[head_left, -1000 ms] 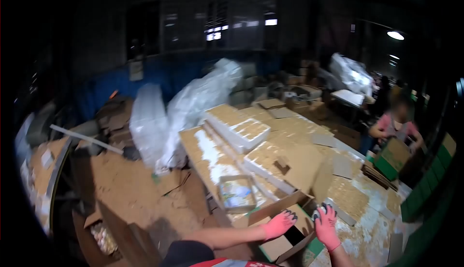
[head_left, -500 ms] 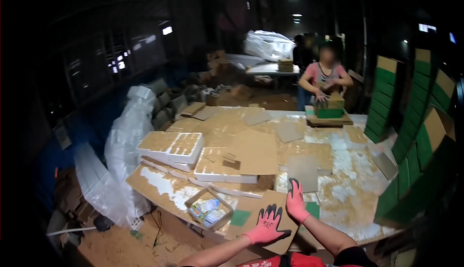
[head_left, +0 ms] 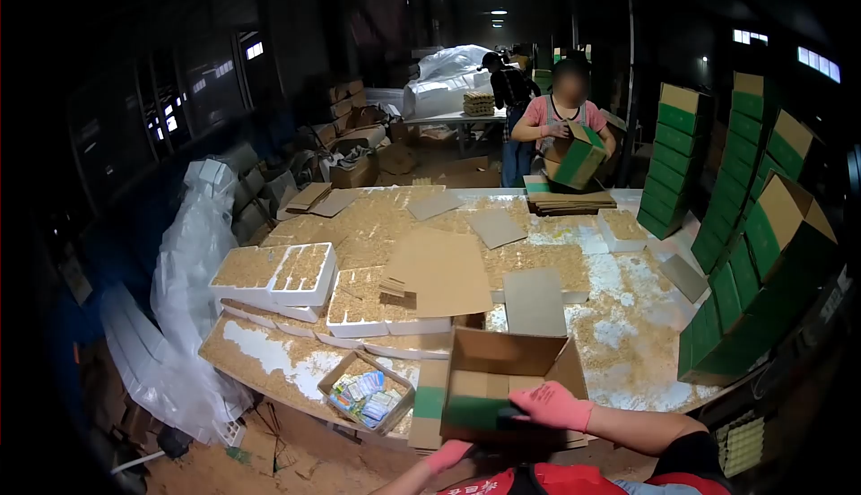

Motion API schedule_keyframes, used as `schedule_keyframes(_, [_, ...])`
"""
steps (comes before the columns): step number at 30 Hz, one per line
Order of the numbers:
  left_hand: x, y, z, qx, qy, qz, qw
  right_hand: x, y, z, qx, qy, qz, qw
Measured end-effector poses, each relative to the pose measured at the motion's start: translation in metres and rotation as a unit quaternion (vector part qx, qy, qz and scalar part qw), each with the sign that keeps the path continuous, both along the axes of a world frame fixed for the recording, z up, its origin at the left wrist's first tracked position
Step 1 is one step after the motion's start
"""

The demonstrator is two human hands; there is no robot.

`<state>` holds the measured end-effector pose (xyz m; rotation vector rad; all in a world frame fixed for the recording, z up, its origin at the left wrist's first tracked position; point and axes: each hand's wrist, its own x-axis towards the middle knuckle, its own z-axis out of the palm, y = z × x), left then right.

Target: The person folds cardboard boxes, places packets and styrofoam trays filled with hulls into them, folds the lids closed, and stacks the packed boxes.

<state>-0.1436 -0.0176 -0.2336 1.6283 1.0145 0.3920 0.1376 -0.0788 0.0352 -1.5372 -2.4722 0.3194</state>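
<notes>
An unfolded cardboard box (head_left: 502,351) with green panels stands at the table's near edge, its open top facing me. My right hand (head_left: 552,404), in a pink glove with dark fingertips, is closed at the box's near right side, the fingers reaching over toward the inside. At the near left lower corner, my left hand (head_left: 448,455) grips the box from below, its fingers mostly hidden. Flat cardboard with a green patch (head_left: 427,403) lies just left of the box.
A small carton of colourful packets (head_left: 369,395) sits to the left. White foam trays (head_left: 300,278) and loose cardboard sheets (head_left: 439,271) cover the grain-strewn table (head_left: 619,351). Green boxes (head_left: 717,316) are stacked at right. Across the table a person (head_left: 565,123) holds another box.
The flat cardboard under my hands has become an opened box. My left hand has moved down to its lower corner, my right down to its near side. The person opposite has lifted and tilted a box.
</notes>
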Motion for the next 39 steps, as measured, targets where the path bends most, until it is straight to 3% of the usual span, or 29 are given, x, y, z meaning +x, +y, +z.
schedule_keyframes(1, [-0.009, 0.007, -0.047, -0.01, 0.006, -0.026, 1.0, 0.005, 0.0, -0.011, -0.024, 0.002, 0.035, 0.999])
schedule_keyframes(3, [-0.052, 0.022, 0.096, -0.288, -0.093, 0.174, 0.937, 0.0, -0.005, -0.015, -0.006, -0.013, 0.086, 0.996])
schedule_keyframes(5, [-0.06, 0.051, 0.144, -0.299, -0.179, 0.301, 0.888, -0.019, -0.003, -0.051, -0.114, -0.026, 0.13, 0.985])
schedule_keyframes(7, [-0.017, 0.048, 0.21, -0.101, -0.057, 0.094, 0.989, -0.023, -0.003, -0.078, -0.047, 0.031, 0.194, 0.979])
schedule_keyframes(8, [0.014, 0.045, 0.204, -0.029, -0.068, 0.068, 0.995, -0.021, 0.008, -0.055, -0.113, -0.023, 0.193, 0.974])
schedule_keyframes(9, [0.019, 0.046, 0.172, 0.024, 0.037, 0.172, 0.984, -0.004, 0.018, -0.055, -0.134, 0.107, 0.138, 0.975])
schedule_keyframes(10, [0.017, 0.061, 0.146, 0.01, 0.039, 0.177, 0.983, 0.017, 0.035, -0.016, 0.084, 0.028, 0.103, 0.991])
schedule_keyframes(11, [0.016, 0.074, 0.13, -0.002, 0.064, 0.184, 0.981, 0.046, 0.052, -0.018, 0.068, -0.007, 0.017, 0.998])
schedule_keyframes(12, [0.018, 0.082, 0.124, -0.019, 0.085, 0.184, 0.979, 0.081, 0.07, -0.052, 0.164, 0.009, -0.049, 0.985])
schedule_keyframes(13, [0.017, 0.086, 0.124, -0.036, 0.103, 0.185, 0.977, 0.108, 0.091, -0.066, 0.021, 0.204, -0.12, 0.971])
schedule_keyframes(14, [0.02, 0.091, 0.126, -0.051, 0.112, 0.188, 0.975, 0.136, 0.112, -0.08, -0.075, 0.406, -0.206, 0.887])
schedule_keyframes(15, [0.03, 0.09, 0.143, -0.06, 0.093, 0.198, 0.974, 0.168, 0.129, -0.079, -0.042, 0.445, -0.254, 0.858])
schedule_keyframes(16, [0.039, 0.087, 0.161, -0.076, 0.09, 0.199, 0.973, 0.203, 0.154, -0.098, 0.074, 0.428, -0.307, 0.847])
schedule_keyframes(18, [0.045, 0.087, 0.161, -0.078, 0.085, 0.209, 0.971, 0.267, 0.197, -0.155, 0.153, 0.238, -0.515, 0.809])
schedule_keyframes(19, [0.045, 0.088, 0.162, -0.075, 0.084, 0.217, 0.97, 0.293, 0.213, -0.178, 0.077, 0.214, -0.597, 0.769])
schedule_keyframes(21, [0.046, 0.088, 0.168, -0.065, 0.122, 0.218, 0.966, 0.337, 0.245, -0.255, -0.022, 0.212, -0.728, 0.652])
schedule_keyframes(22, [0.042, 0.088, 0.165, -0.063, 0.128, 0.22, 0.965, 0.345, 0.255, -0.259, -0.075, 0.269, -0.776, 0.566])
schedule_keyframes(24, [0.029, 0.081, 0.156, -0.074, 0.156, 0.235, 0.957, 0.359, 0.27, -0.275, 0.029, 0.243, -0.856, 0.455])
schedule_keyframes(25, [0.024, 0.084, 0.149, -0.08, 0.171, 0.245, 0.951, 0.372, 0.269, -0.271, 0.002, 0.258, -0.833, 0.489])
schedule_keyframes(27, [0.021, 0.085, 0.138, -0.017, 0.255, 0.227, 0.94, 0.395, 0.289, -0.277, -0.057, 0.276, -0.724, 0.63])
schedule_keyframes(29, [0.013, 0.086, 0.133, -0.059, 0.221, 0.227, 0.947, 0.389, 0.303, -0.294, 0.048, 0.436, -0.686, 0.581])
schedule_keyframes(31, [0.016, 0.088, 0.126, -0.05, 0.222, 0.241, 0.944, 0.399, 0.302, -0.306, 0.115, 0.59, -0.571, 0.559])
schedule_keyframes(33, [0.029, 0.082, 0.136, -0.052, 0.222, 0.24, 0.944, 0.401, 0.284, -0.27, -0.006, 0.585, -0.6, 0.545])
schedule_keyframes(36, [0.043, 0.082, 0.168, -0.051, 0.242, 0.227, 0.942, 0.405, 0.247, -0.21, -0.006, 0.754, -0.479, 0.449])
schedule_keyframes(37, [0.042, 0.08, 0.17, -0.046, 0.234, 0.219, 0.946, 0.409, 0.232, -0.192, -0.02, 0.769, -0.442, 0.461])
schedule_keyframes(39, [0.047, 0.079, 0.182, -0.039, 0.21, 0.204, 0.955, 0.417, 0.214, -0.176, 0.095, 0.717, -0.447, 0.527])
